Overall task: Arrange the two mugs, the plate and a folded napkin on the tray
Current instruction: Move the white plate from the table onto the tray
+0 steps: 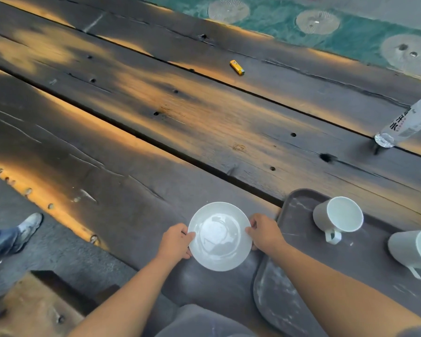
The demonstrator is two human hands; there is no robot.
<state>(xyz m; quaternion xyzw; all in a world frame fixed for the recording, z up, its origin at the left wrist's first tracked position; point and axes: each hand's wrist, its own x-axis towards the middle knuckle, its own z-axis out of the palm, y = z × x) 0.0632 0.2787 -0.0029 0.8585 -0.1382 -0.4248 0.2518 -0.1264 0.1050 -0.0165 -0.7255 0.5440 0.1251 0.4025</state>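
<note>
Here I see a dark, weathered plank worktop (156,122); a dark grey rectangular tray (365,259) carries two white ceramic mugs (338,217) (416,251). Left of it, my left hand (175,242) and right hand (265,231) pinch opposite rims of a round white plate (219,235).

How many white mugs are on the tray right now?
2. One white ceramic mug stands at the far end of the dark grey tray; the other sits nearer, cut off by the right frame edge. More may be out of view.
</note>
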